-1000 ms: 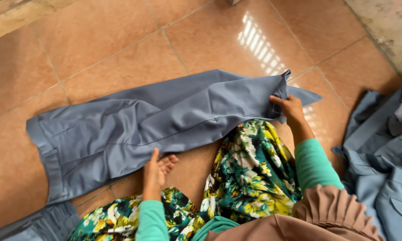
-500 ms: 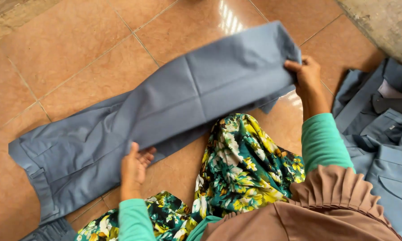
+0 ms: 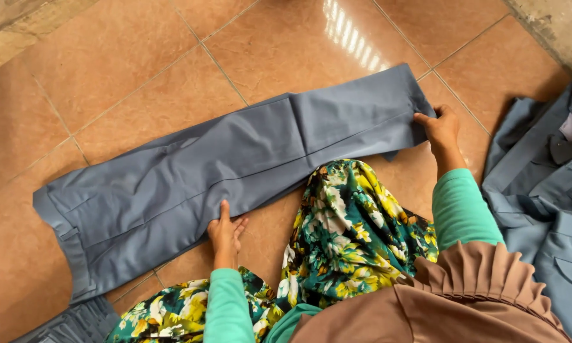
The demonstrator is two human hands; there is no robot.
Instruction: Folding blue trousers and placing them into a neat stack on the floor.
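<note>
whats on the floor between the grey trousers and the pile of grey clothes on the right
In the head view, only the right hand at the hem of the grey trousers, then bare floor tiles, before the grey clothes pile.

Trousers [image 3: 235,165] lie flat across the floor [image 3: 140,57], waistband left, leg ends right. Left hand [image 3: 225,232] on the near edge; right hand [image 3: 438,127] at the leg ends. More garments [image 3: 546,190] lie right.

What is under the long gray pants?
The gray pants lie flat on the brown tile floor, which shows all around them. The left hand presses their near edge and the right hand holds the leg end. Anything beneath the cloth is covered.
</note>
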